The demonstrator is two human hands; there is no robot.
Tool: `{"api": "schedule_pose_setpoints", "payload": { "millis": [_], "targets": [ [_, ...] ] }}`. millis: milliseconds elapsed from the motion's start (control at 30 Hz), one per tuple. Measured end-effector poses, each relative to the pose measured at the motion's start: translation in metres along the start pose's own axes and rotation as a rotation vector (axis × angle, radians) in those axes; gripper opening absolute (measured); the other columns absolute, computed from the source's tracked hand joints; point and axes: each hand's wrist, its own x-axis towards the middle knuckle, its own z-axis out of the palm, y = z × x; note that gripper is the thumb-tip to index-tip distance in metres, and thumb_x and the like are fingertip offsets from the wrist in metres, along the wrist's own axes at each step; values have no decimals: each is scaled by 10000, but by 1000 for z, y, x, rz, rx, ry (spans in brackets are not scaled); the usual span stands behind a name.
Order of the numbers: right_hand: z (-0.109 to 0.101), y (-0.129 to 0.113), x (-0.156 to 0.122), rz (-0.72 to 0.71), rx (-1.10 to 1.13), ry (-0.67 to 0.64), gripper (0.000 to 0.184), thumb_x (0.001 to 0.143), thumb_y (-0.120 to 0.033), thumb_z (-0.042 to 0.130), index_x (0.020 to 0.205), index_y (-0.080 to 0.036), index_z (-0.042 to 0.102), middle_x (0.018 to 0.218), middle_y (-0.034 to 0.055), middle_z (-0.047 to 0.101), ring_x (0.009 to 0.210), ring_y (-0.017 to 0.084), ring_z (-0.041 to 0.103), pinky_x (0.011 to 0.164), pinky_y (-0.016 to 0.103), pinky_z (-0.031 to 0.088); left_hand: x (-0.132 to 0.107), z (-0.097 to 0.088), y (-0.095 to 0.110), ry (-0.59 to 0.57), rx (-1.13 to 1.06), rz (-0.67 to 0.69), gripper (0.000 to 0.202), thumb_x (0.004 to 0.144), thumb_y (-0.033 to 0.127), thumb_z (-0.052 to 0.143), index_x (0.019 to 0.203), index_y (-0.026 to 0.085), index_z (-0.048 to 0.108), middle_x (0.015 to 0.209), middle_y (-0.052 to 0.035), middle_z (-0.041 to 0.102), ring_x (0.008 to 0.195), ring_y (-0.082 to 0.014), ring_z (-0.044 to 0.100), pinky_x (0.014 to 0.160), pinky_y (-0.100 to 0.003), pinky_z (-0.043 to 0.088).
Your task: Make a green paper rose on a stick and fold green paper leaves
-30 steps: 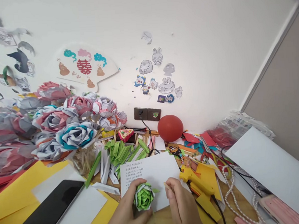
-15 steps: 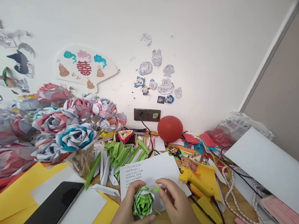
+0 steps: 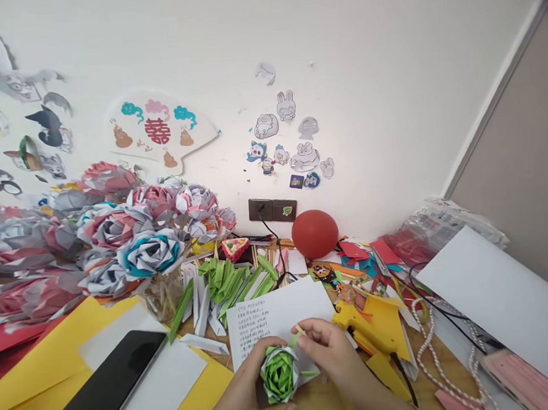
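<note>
A green and white folded paper flower (image 3: 279,374) sits low in front of me, its layered petals facing up. My left hand (image 3: 246,392) is curled around its left side, with the thumb along the lower edge. To the flower's upper right, my right hand (image 3: 332,353) pinches a small green paper strip (image 3: 297,336) between thumb and fingertips. The strip's lower end reaches the flower's rim; whether it is joined there is hidden. Another green tip sticks out at the flower's right. Behind both hands lies a white sheet with handwriting (image 3: 280,313).
Several paper flowers (image 3: 151,253) crowd the left. Folded green strips (image 3: 227,282) lie behind the sheet. A black phone (image 3: 108,382) rests on yellow paper at left. At right are a yellow glue gun (image 3: 367,329) with its cable, a white cord (image 3: 434,350) and scissors (image 3: 379,261). A red balloon (image 3: 315,234) touches the wall.
The view has shifted slightly, so the table things sit further right. My right hand has risen a little against the flower, still pinching the strip. My left hand still holds the flower.
</note>
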Motion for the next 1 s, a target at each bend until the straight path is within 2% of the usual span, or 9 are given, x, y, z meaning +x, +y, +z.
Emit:
{"api": "schedule_pose_setpoints", "payload": {
  "millis": [133, 333, 400, 467, 567, 633, 733, 867, 1000],
  "targets": [
    [-2, -5, -2, 94, 137, -75, 452, 607, -548, 727, 814, -169, 592, 540, -83, 410, 449, 60, 296, 450, 203, 260, 1, -1, -7, 12, 7, -26, 630, 552, 73, 636, 1124, 237, 431, 1004, -18, 601, 942, -243, 551, 847, -325, 414],
    [2, -7, -3, 15, 129, -75, 369, 600, -432, 768, 769, -160, 586, 648, -45, 520, 606, 93, 439, 578, 204, 349, 0, -1, -11, -29, 88, -22, 676, 534, 66, 697, 1143, 252, 467, 1089, -40, 605, 995, -276, 553, 884, -333, 411],
    [1, -8, -2, -5, 106, -70, 337, 620, -417, 751, 762, -160, 583, 657, -39, 522, 634, 107, 459, 604, 215, 362, -1, -3, -12, -44, 68, 34, 675, 585, 133, 720, 1190, 256, 446, 1153, -63, 590, 1051, -292, 538, 909, -348, 403],
    [0, -8, -2, -27, 79, -47, 318, 624, -405, 741, 763, -167, 581, 661, -39, 516, 636, 116, 470, 609, 225, 371, -2, -6, -12, -111, 21, 119, 655, 647, 276, 732, 1226, 251, 426, 1219, -92, 559, 1104, -310, 515, 921, -365, 397],
    [-1, -6, -1, -51, 37, -42, 296, 612, -374, 735, 770, -174, 584, 661, -35, 521, 627, 128, 491, 603, 240, 390, -1, -9, -9, -178, -81, 182, 525, 804, 485, 575, 1249, 258, 415, 1208, -98, 567, 1120, -293, 513, 911, -368, 400],
    [0, -5, -1, -55, 8, -54, 258, 623, -338, 712, 782, -176, 590, 648, -34, 528, 617, 133, 499, 593, 243, 399, 1, -8, -3, -152, -167, 147, 424, 880, 515, 446, 1232, 279, 425, 1163, -77, 600, 1102, -262, 530, 911, -361, 395],
    [3, -6, -3, -53, -67, -61, 183, 636, -257, 656, 793, -175, 606, 632, -38, 528, 610, 133, 494, 575, 234, 398, 4, -4, 7, -107, -256, 52, 360, 888, 527, 430, 1136, 274, 493, 1054, -49, 656, 996, -223, 580, 866, -329, 416],
    [7, -10, -6, -80, -197, -30, 160, 610, -180, 621, 769, -181, 636, 692, -29, 551, 637, 131, 485, 590, 225, 391, 6, -1, 16, -26, -150, -9, 355, 846, 541, 499, 936, 208, 585, 895, -45, 656, 849, -202, 588, 771, -291, 435],
    [8, -11, -7, -92, -262, -11, 169, 601, -156, 632, 765, -187, 655, 729, -22, 553, 655, 135, 481, 608, 227, 385, 6, -2, 10, 14, -95, -23, 345, 824, 521, 546, 888, 185, 592, 818, -29, 615, 762, -182, 555, 710, -281, 418]
  ]
}}
